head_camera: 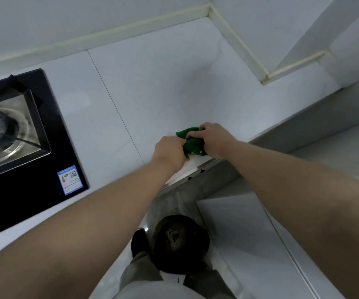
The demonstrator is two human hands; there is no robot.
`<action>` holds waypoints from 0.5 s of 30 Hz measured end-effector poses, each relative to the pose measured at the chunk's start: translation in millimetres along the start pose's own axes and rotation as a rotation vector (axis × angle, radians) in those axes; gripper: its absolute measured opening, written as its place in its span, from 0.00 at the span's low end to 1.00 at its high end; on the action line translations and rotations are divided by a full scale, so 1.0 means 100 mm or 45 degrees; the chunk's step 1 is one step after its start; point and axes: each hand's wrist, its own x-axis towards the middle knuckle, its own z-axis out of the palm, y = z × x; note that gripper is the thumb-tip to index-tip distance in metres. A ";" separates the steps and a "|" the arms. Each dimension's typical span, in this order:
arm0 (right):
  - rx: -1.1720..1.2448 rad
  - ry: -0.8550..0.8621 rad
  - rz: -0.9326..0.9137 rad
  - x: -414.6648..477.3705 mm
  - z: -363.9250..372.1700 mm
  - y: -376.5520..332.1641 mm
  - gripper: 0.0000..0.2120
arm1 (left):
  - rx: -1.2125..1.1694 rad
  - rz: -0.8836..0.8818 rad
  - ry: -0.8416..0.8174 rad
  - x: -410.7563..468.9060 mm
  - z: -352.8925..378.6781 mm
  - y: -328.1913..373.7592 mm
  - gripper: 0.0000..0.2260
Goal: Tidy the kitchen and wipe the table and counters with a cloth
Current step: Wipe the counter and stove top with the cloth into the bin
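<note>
**kitchenlurker:** how much of the crumpled green cloth (192,143) actually shows?

**mopguy:** barely any lol. The left hand (170,151) and right hand (214,138) cover most of it. The black glass gas hob (45,147) runs off the left edge, the print on its blue label (69,179) is too tiny to read, and the dark round thing (180,242) down low is too murky to identify.

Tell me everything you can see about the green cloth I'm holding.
The green cloth is dark green and looks soft. It is bunched into a crumpled wad, so its full shape is hidden. Pale yellowish bits show at its lower edge. It lies on the white counter near the front edge, to the right of the black hob. The left hand and the right hand both grip it from either side.
</note>
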 end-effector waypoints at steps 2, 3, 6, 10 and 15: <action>0.071 0.053 0.082 -0.07 0.08 -0.04 0.27 | -0.018 0.004 -0.014 0.01 -0.03 -0.01 0.15; 0.117 0.082 0.121 -0.11 0.12 -0.07 0.27 | -0.032 0.007 -0.019 0.01 -0.04 -0.01 0.16; 0.224 0.155 0.222 -0.19 0.24 -0.15 0.27 | -0.034 0.038 -0.023 0.00 -0.05 -0.02 0.15; 0.278 0.164 0.292 -0.22 0.26 -0.25 0.28 | -0.049 0.059 -0.021 -0.01 -0.07 -0.04 0.17; 0.387 0.153 0.328 -0.29 0.26 -0.30 0.29 | -0.055 0.112 -0.033 0.03 -0.06 -0.09 0.17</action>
